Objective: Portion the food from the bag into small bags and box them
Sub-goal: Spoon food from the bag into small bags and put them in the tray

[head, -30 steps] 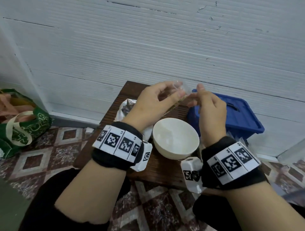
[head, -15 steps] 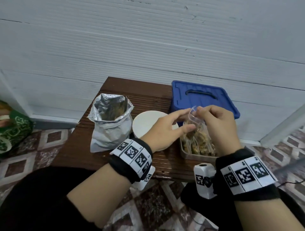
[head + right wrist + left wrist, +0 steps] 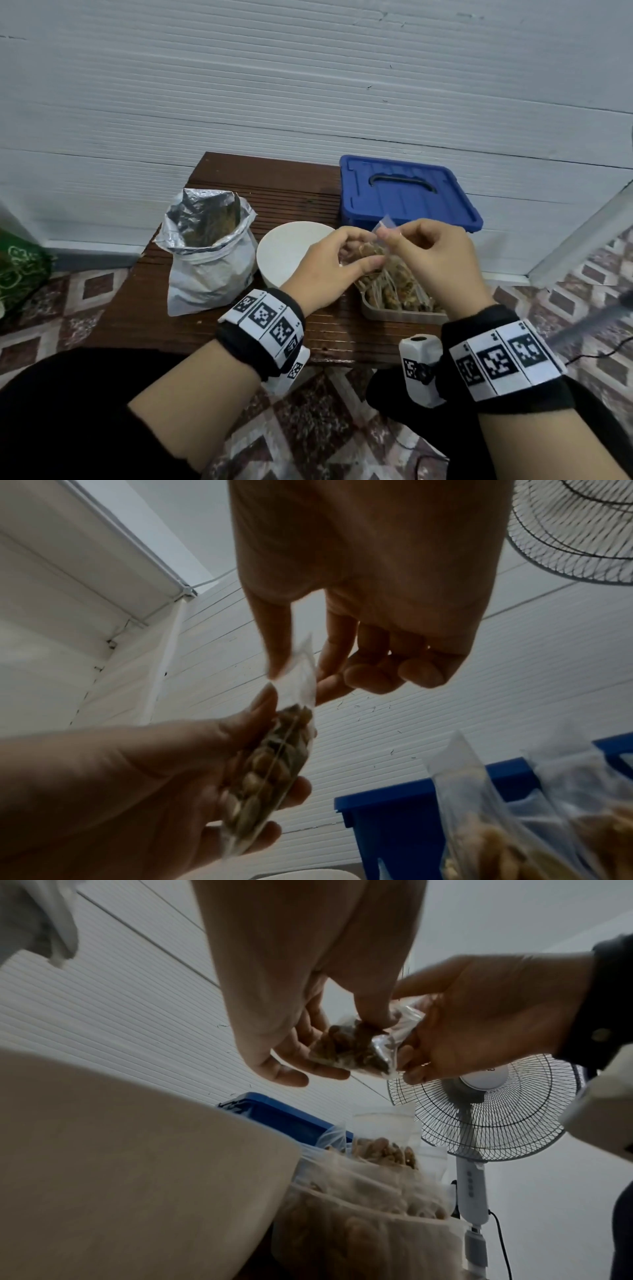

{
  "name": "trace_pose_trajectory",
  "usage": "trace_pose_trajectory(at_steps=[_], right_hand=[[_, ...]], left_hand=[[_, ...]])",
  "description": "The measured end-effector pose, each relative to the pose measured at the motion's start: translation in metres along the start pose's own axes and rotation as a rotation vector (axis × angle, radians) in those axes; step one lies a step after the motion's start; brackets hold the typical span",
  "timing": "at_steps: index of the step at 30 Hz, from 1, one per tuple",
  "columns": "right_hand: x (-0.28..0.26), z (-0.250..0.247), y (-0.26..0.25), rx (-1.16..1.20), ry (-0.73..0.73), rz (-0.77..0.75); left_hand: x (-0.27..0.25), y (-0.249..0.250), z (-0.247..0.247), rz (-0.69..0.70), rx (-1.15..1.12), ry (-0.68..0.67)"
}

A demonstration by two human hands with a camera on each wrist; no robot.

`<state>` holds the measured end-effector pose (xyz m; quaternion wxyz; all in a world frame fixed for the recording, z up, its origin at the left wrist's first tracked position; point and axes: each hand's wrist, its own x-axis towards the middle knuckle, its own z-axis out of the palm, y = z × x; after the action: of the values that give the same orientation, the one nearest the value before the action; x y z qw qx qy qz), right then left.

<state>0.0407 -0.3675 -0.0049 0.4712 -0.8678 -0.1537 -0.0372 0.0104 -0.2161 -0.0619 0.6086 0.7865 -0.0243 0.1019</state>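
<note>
Fingers of left hand (image 3: pixel 329 270) curl round the filled small bag (image 3: pixel 274 753), right hand (image 3: pixel 428 260) apparently pinching its top

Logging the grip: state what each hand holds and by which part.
Both hold one small clear bag of food: left hand grips its filled body, right hand pinches its empty top edge.

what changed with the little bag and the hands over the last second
Both hands carried the small bag from up near the wall, beyond the bowl, down and right to above the clear box of filled bags. The left hand and right hand pinch it as before. The foil bag and blue lid look unmoved.
</note>
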Motion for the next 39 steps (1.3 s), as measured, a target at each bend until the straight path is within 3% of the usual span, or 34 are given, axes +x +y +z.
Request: trace_pose_trajectory(at_steps=[7, 16, 23, 32, 39], right_hand=[[0.003, -0.021, 0.007, -0.028, 0.078, -0.01], [0.009, -0.065, 0.024, -0.055, 0.291, 0.017], [0.008, -0.083, 0.035, -0.035, 0.361, 0.105], [0.018, -0.073, 0.03, -0.049, 0.314, 0.072], [0.047, -0.041, 0.033, -0.265, 0.165, 0.087]], left_hand=[[-0.002, 0.0, 0.007, -0.049, 0.045, -0.066], [-0.002, -0.008, 0.009, -0.091, 0.11, -0.054], [-0.002, -0.01, 0.01, -0.117, 0.116, -0.055], [-0.003, -0.013, 0.011, -0.146, 0.139, -0.069], [-0.002, -0.016, 0.009, -0.151, 0.146, -0.072]])
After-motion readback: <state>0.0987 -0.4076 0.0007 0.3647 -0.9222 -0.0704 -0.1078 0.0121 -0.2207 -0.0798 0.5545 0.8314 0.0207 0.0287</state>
